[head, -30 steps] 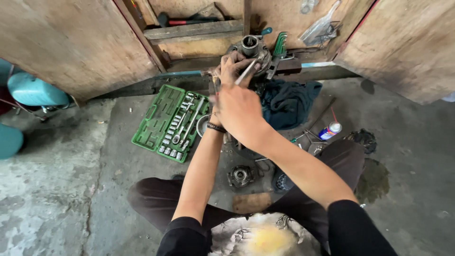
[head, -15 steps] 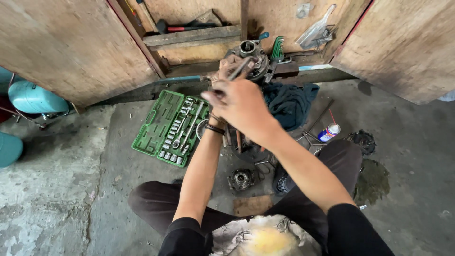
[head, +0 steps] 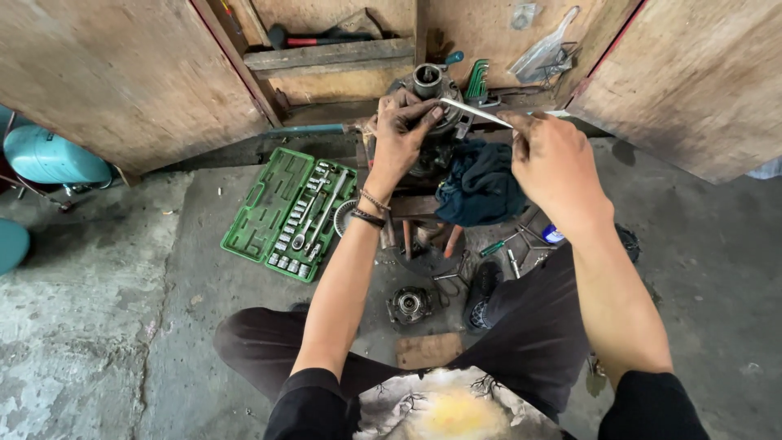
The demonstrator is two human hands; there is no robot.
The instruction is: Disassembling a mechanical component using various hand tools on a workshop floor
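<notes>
A greasy metal gear housing with a round hub on top stands on a low stand in front of me. My left hand grips its near left side, fingers over the rim. My right hand holds the far end of a long slim metal wrench, whose other end rests at the housing by my left fingers. A dark blue rag lies bunched just below the housing, between my two arms.
An open green socket set case lies on the concrete to the left. A round bearing part, pliers and small tools lie near my knees. Wooden panels, a hammer on a ledge, green hex keys and a teal cylinder surround the spot.
My hands, which overlapped on the housing, have come apart: the right hand has swung out to the right with the wrench. The view has tilted slightly.
</notes>
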